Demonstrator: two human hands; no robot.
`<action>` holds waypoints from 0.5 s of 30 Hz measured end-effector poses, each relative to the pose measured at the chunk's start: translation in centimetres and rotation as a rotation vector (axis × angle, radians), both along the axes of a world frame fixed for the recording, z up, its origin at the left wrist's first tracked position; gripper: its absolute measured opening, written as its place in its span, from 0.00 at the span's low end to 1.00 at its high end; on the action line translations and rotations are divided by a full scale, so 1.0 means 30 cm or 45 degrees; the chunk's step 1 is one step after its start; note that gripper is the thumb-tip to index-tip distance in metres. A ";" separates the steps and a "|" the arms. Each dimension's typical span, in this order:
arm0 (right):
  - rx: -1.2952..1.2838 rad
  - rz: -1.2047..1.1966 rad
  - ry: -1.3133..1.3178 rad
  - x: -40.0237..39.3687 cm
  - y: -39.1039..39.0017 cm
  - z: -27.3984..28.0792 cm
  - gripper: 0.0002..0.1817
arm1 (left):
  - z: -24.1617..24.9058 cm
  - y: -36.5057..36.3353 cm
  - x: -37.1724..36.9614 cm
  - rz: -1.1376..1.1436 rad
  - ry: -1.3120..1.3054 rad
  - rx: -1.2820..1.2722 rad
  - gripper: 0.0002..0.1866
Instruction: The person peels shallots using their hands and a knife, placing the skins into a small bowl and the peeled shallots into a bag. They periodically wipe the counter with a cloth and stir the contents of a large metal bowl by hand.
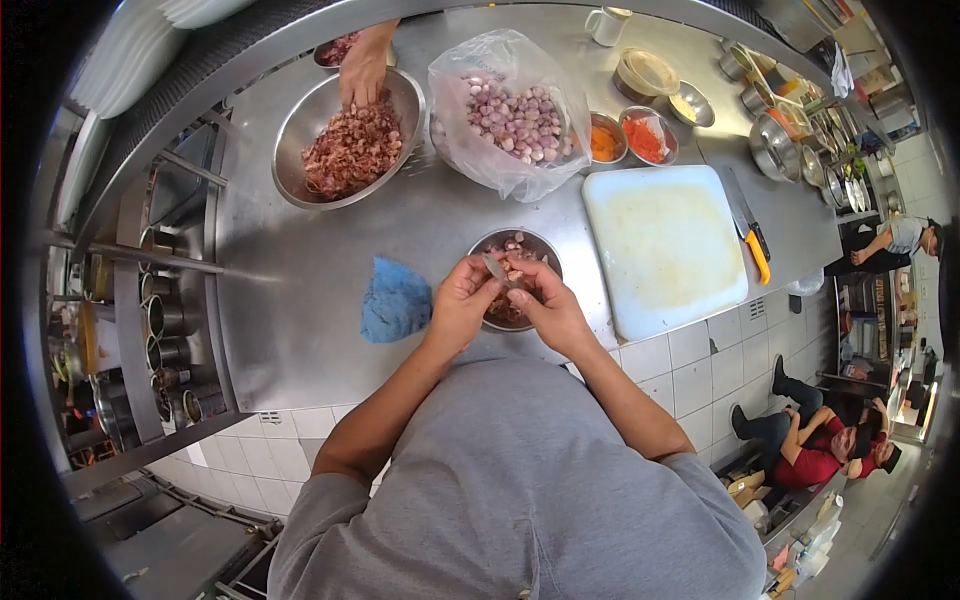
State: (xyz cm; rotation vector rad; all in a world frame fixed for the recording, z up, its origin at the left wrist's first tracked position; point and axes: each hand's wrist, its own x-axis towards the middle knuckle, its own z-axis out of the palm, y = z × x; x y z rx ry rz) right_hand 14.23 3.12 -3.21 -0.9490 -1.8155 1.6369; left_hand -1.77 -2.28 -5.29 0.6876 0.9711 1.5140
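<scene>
Now both hands (510, 300) hold a small knife (495, 267), blade pointing up-left.

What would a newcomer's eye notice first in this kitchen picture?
Probably the two hands, left hand and right hand, meeting over a small steel bowl at the counter's near edge. Behind them stands a clear bag of peeled shallots, and at far left a co-worker's hand reaches into a large bowl of reddish peels.

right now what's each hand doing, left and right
left hand: closed on a small shallot over the small bowl.
right hand: closed on a small knife.
</scene>
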 end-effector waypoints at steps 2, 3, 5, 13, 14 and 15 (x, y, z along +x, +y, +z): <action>-0.484 -0.041 0.340 -0.014 -0.002 0.021 0.19 | -0.027 -0.001 -0.009 -0.042 0.007 -0.006 0.14; -0.486 -0.039 0.339 -0.007 0.003 0.017 0.19 | -0.015 0.001 -0.004 -0.039 0.007 -0.008 0.14; -0.893 -0.094 0.322 0.014 0.012 0.008 0.16 | 0.009 0.004 0.015 -0.043 0.086 0.016 0.14; -0.809 -0.079 0.463 -0.004 0.014 0.050 0.13 | -0.019 0.004 -0.024 -0.072 -0.349 -0.098 0.11; -0.952 -0.053 0.526 0.002 0.012 0.053 0.13 | -0.031 0.002 -0.029 -0.098 -0.389 -0.086 0.10; -0.955 -0.054 0.524 0.003 0.010 0.047 0.13 | -0.014 0.003 -0.030 -0.097 -0.391 -0.088 0.10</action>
